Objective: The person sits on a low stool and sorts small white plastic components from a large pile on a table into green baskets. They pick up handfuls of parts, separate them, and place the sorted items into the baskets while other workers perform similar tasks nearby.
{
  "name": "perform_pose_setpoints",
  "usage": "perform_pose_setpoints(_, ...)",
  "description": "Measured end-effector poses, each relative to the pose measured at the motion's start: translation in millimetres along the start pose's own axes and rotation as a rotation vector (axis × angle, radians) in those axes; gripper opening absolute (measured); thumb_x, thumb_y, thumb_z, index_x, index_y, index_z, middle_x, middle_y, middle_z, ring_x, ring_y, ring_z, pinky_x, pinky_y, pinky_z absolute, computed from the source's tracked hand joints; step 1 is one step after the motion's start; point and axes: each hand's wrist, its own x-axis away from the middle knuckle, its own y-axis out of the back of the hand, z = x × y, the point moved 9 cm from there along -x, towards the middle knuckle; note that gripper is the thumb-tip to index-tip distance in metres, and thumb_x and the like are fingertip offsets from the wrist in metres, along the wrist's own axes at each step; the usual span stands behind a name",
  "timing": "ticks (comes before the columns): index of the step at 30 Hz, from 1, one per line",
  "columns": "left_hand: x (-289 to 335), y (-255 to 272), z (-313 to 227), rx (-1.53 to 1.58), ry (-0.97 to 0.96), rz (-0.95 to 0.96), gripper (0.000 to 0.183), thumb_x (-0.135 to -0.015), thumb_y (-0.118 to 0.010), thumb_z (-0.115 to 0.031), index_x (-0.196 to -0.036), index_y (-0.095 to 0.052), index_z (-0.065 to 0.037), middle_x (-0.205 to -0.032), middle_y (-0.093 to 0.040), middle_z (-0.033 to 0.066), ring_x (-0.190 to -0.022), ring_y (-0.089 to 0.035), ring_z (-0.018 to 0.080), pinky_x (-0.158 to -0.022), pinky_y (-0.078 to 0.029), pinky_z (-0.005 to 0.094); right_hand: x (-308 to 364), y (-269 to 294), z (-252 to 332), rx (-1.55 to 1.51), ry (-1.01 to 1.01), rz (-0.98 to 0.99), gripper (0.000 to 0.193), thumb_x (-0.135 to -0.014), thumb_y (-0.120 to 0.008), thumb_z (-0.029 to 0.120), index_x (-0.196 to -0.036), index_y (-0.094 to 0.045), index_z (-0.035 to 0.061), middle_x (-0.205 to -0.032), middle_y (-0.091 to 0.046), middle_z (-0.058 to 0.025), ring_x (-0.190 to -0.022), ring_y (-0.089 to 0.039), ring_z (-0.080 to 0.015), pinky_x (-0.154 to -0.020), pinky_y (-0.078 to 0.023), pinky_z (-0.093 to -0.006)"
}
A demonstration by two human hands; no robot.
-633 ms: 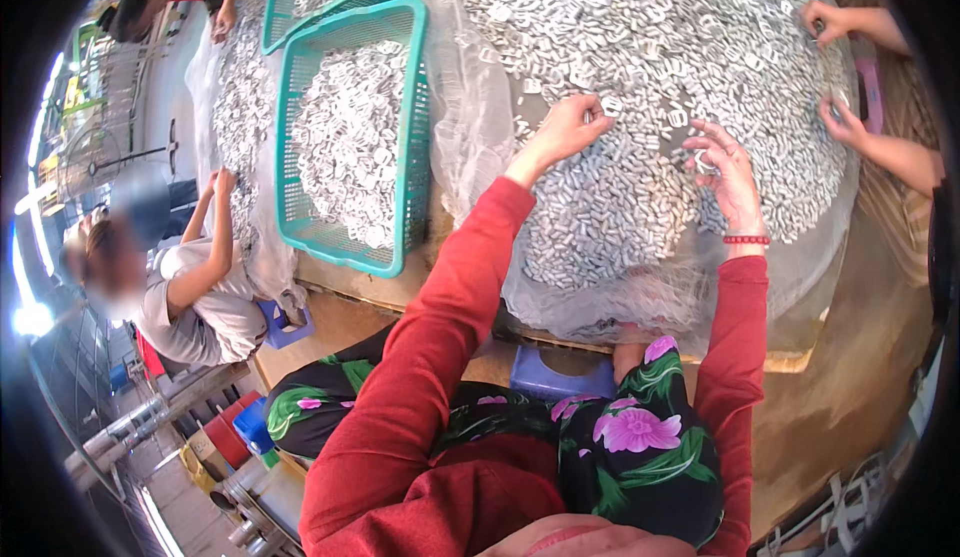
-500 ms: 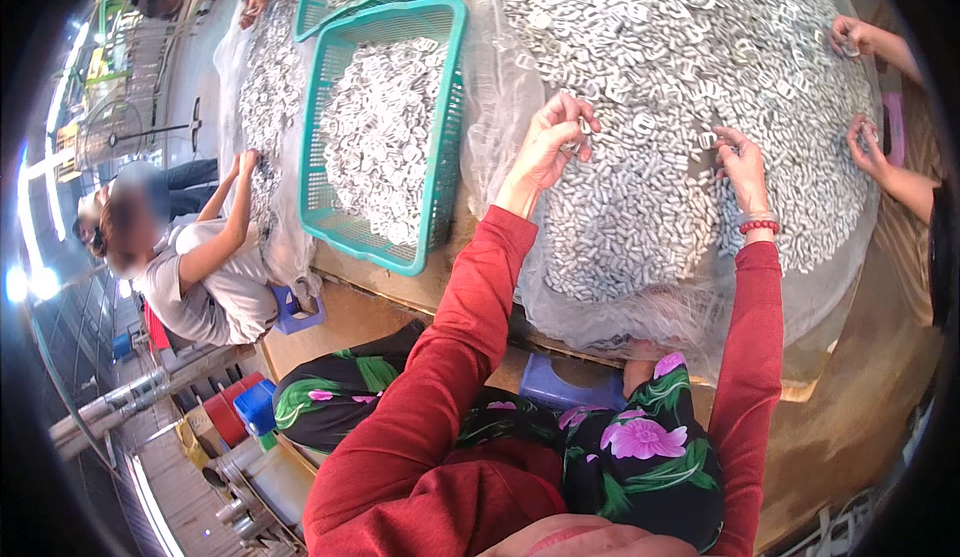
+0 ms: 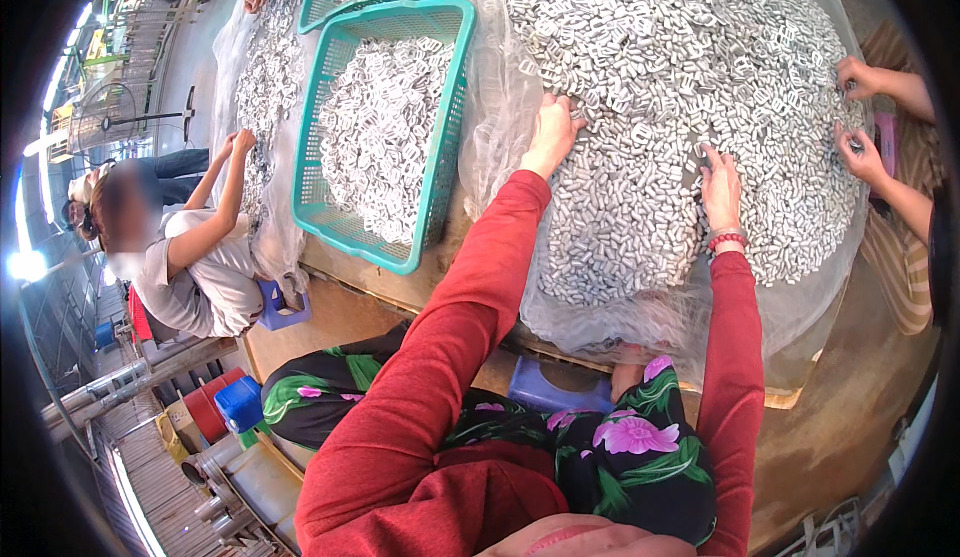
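Observation:
A broad heap of small silvery metal pieces (image 3: 640,227) lies on a clear plastic sheet in front of me; many are flat buckle-like loops, others narrow rounded pieces. At the heap's left edge is my left hand (image 3: 553,137), its fingers curled down at the pieces; whatever they pinch is hidden. My right hand (image 3: 720,189), farther right, has its fingers bent together over a small dark gap in the heap. A small metal buckle (image 3: 701,150) shows at its fingertips.
Green plastic baskets, the nearer basket (image 3: 300,189) full of metal loops, stand left of the heap. A co-worker's hands (image 3: 862,155) work at the right edge. Another person (image 3: 195,257) sits at a second heap on the left. A blue stool (image 3: 560,389) is below the table edge.
My left hand has lowered from above the heap onto its left edge. My right hand has drawn slightly left and down. The co-worker's hands at the right have shifted.

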Motion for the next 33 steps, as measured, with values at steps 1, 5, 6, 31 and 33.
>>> perform_pose_setpoints(1, 2, -5, 2, 0.115, 0.052, 0.086, 0.029, -0.074, -0.070, -0.019, -0.091, -0.062, 0.002, -0.086, -0.057, 0.0148, -0.057, -0.059, 0.0214, -0.054, -0.048, 0.0322, 0, -1, 5, 0.026, 0.007, 0.026, 0.030, -0.080, -0.052, 0.001, -0.109, -0.057, 0.0076, -0.094, -0.051, -0.0191, -0.083, -0.055, -0.0376, -0.072, -0.045, -0.0421)
perform_pose_setpoints(5, 18, 3, -44, 0.691, 0.361, 0.494, 0.032, -0.085, -0.060, -0.032, -0.091, -0.061, -0.001, -0.064, -0.055, 0.0064, -0.047, -0.048, 0.0100, -0.046, -0.039, 0.0239, 11, -4, 15, -0.074, 0.080, 0.049, 0.019, -0.080, -0.053, 0.003, -0.097, -0.061, 0.0038, -0.089, -0.050, -0.0190, -0.083, -0.054, -0.0373, -0.069, -0.044, -0.0421)
perform_pose_setpoints(6, 24, 2, -56, 0.866, 0.392, 0.546, 0.031, -0.086, -0.058, -0.032, -0.090, -0.061, -0.001, -0.064, -0.055, 0.0056, -0.047, -0.047, 0.0092, -0.045, -0.037, 0.0230, 11, -5, 13, -0.128, 0.086, 0.055, 0.017, -0.079, -0.055, 0.004, -0.095, -0.061, 0.0030, -0.087, -0.051, -0.0182, -0.081, -0.055, -0.0352, -0.068, -0.044, -0.0400)
perform_pose_setpoints(31, 2, -35, -114, 0.219, -0.029, 0.356, 0.038, -0.074, -0.069, -0.033, -0.075, -0.056, 0.003, -0.077, -0.056, 0.0152, -0.067, -0.058, 0.0288, -0.059, -0.046, 0.0388, 61, -19, 36, -2.308, -0.714, 0.297, 0.043, -0.083, -0.050, -0.002, -0.125, -0.041, 0.0034, -0.106, -0.051, -0.0114, -0.081, -0.051, -0.0144, -0.041, -0.036, -0.0123)
perform_pose_setpoints(33, 3, -26, -110, 0.551, 0.109, 0.493, 0.038, -0.079, -0.065, -0.035, -0.076, -0.055, 0.001, -0.075, -0.055, 0.0095, -0.062, -0.056, 0.0203, -0.050, -0.045, 0.0319, 60, -5, 32, -2.073, -0.753, 0.261, 0.040, -0.086, -0.051, 0.007, -0.125, -0.042, 0.0027, -0.102, -0.054, -0.0103, -0.075, -0.054, -0.0144, -0.043, -0.041, -0.0146)
